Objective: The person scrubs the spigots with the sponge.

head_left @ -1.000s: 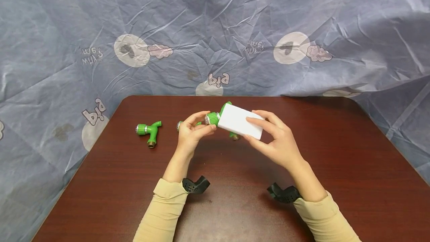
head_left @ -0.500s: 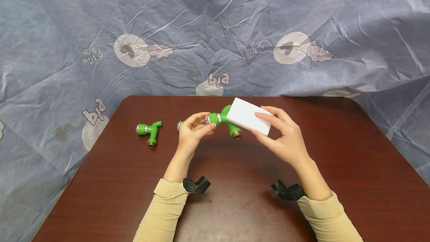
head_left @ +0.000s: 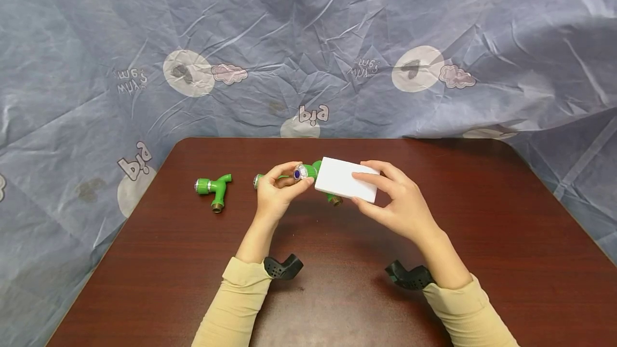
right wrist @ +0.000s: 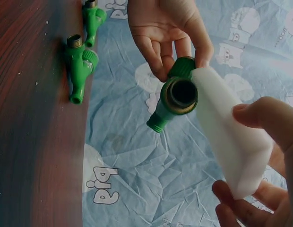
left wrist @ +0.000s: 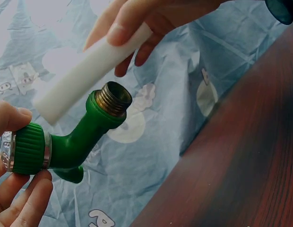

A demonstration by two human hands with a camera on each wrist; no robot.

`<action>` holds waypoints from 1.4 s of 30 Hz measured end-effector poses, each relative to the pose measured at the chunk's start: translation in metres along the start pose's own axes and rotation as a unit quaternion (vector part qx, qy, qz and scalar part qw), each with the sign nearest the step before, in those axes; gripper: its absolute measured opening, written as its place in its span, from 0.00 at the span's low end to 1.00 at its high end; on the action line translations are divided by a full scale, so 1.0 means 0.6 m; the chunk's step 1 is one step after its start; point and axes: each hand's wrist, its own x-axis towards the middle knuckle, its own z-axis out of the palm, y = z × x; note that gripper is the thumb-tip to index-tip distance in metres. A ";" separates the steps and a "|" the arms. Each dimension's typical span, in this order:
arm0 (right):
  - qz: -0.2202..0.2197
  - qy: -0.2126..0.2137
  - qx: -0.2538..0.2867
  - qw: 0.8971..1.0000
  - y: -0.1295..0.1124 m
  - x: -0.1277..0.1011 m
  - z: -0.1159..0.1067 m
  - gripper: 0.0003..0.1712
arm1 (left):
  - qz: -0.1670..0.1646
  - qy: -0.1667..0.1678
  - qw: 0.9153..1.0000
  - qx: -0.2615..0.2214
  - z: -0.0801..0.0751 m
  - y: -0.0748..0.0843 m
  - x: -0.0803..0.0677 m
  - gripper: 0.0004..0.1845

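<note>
My left hand [head_left: 275,191] pinches a green faucet [left wrist: 75,146] by its ribbed knob, up off the table. In the left wrist view the faucet's brass threaded end [left wrist: 113,98] points up and to the right. Thumb and fingers of my right hand [head_left: 402,202] grip a white sponge block [head_left: 347,180] by its edges. Seen from the head, the sponge covers much of the faucet's body. From the right wrist, the end of the sponge [right wrist: 231,137] lies right at the faucet, close to my left thumb.
Another green faucet [head_left: 219,191] lies on the left of the dark red wooden table [head_left: 328,304]. Behind my left hand shows part of a further faucet [head_left: 258,181]. A printed blue-grey cloth [head_left: 308,42] hangs behind the table. Black straps [head_left: 283,268] sit at both wrists.
The sponge went right and up, uncovering the faucet, then came back left and down over it. The faucet has turned, so the blue-centred cap of its knob now faces the head view.
</note>
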 end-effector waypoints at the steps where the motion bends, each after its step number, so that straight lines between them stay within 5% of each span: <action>1: -0.003 0.000 -0.008 1.000 0.000 0.000 0.001 0.23 | 0.007 0.000 1.000 0.003 0.001 -0.001 0.000 0.22; 7: 0.003 0.026 -0.039 0.999 0.002 -0.003 0.004 0.23 | 0.038 0.014 0.999 0.020 0.002 -0.002 0.001 0.22; 14: -0.027 -0.003 -0.033 0.999 0.002 -0.002 0.011 0.23 | 0.038 0.017 0.999 0.030 0.002 -0.003 0.001 0.21; 20: 0.010 0.040 -0.028 0.999 0.005 -0.003 0.004 0.23 | 0.010 0.010 1.000 0.010 0.006 -0.002 0.000 0.20; 27: -0.011 0.030 0.023 0.999 0.006 -0.001 0.000 0.24 | -0.037 -0.002 0.998 -0.052 0.015 -0.001 -0.003 0.15; 36: -0.037 0.000 0.040 0.998 0.010 0.001 -0.005 0.23 | -0.043 -0.014 0.997 -0.057 0.015 -0.001 -0.006 0.14; 42: -0.029 0.048 -0.008 0.998 0.013 0.002 -0.005 0.21 | -0.031 -0.023 0.998 -0.047 0.018 0.000 -0.007 0.15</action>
